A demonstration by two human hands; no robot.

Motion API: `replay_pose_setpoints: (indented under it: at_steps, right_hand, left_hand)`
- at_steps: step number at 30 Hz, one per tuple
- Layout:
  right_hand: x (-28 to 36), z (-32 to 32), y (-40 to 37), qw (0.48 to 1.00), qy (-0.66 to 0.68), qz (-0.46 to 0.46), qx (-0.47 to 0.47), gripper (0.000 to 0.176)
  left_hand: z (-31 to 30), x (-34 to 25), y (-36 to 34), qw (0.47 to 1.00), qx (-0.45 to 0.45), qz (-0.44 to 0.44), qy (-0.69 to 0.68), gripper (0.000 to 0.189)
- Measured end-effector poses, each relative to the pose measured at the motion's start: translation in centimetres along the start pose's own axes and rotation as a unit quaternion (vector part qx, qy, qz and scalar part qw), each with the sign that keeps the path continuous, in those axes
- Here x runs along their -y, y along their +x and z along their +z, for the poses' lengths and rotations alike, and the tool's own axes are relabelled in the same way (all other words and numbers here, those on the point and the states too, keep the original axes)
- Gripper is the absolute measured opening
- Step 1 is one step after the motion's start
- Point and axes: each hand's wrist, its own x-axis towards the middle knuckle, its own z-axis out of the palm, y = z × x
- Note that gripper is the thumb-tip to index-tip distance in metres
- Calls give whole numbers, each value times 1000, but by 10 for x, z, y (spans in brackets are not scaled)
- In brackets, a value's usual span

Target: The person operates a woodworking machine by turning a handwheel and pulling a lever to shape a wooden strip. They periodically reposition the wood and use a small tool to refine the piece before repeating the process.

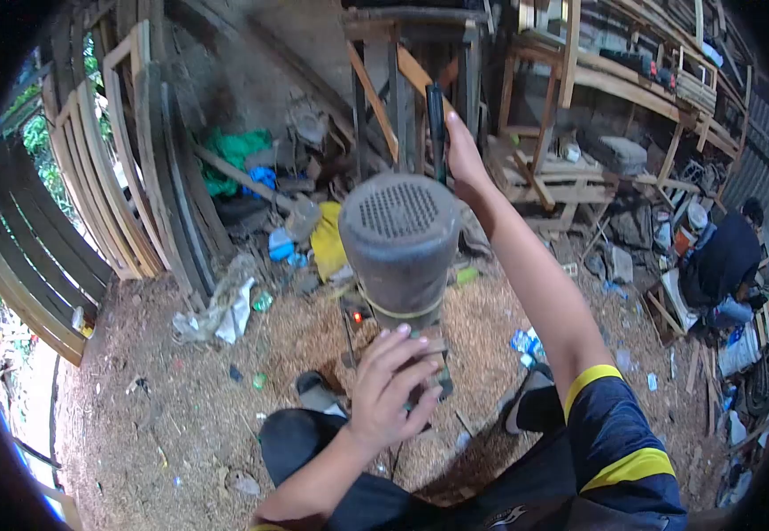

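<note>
A grey cylindrical machine housing with a perforated round top stands upright in front of me, a yellowish band round its lower part. My left hand is at its lower front, fingers spread over a small block-like part below the housing. What lies under that palm is hidden. Behind the housing and to its right, my right hand is wrapped beside a black upright handle, with the thumb pointing up. Its fingers are mostly hidden behind the wrist. A small red light glows at the left of the housing's base.
Wooden frames lean at the left. A wooden rack is at the upper right. Another person crouches at the far right. Sawdust, a yellow cloth and a white plastic bag lie on the ground.
</note>
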Motion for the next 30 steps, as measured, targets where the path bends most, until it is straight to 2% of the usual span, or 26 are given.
replay_pose_setpoints:
  at_steps: [1, 4, 5, 7, 8, 10, 13, 17, 19, 21, 23, 26, 29, 30]
  right_hand:
    - [23, 17, 14, 998, 52, 25, 4, 52]
    - [70, 40, 26, 990, 65, 101, 77, 59]
    - [60, 42, 37, 994, 10, 85, 67, 63]
    - [67, 35, 29, 991, 54, 60, 108, 55]
    - [77, 38, 14, 994, 49, 32, 96, 52]
    - [101, 39, -16, 997, 38, -20, 68, 44]
    - [115, 30, -59, 994, 63, -33, 80, 39]
    - [129, 38, -66, 986, 135, 4, 93, 46]
    - [140, 34, -75, 984, 103, 58, 133, 50]
    - [118, 24, -68, 991, 21, -75, 107, 47]
    - [116, 33, -82, 992, -1, -117, 56, 38]
    - [108, 38, -72, 991, 56, -124, -8, 37]
    - [100, 36, -65, 979, 46, -197, 34, 37]
    - [102, 36, -64, 985, 56, -161, 38, 37]
  left_hand:
    - [3, -1, 0, 1000, -7, 0, 10, 30]
    - [12, -6, -2, 999, -16, -2, 31, 34]
    - [13, -5, 1, 999, -25, -3, 45, 35]
    - [15, -8, 2, 997, -41, -15, 70, 37]
    - [14, -4, 1, 997, -23, -20, 76, 47]
    - [17, -3, 4, 994, -39, -46, 92, 53]
    - [23, -3, 5, 991, -32, -57, 117, 67]
    - [36, -1, 8, 990, -23, -50, 131, 74]
    - [42, 1, 11, 989, -20, -56, 139, 72]
    - [47, 8, 13, 982, -33, -64, 173, 68]
    - [44, 10, 19, 978, -61, -73, 187, 65]
    - [42, 13, 24, 972, -91, -69, 203, 63]
    - [44, 20, 32, 971, -107, -61, 204, 61]
    - [45, 20, 34, 971, -108, -60, 203, 62]
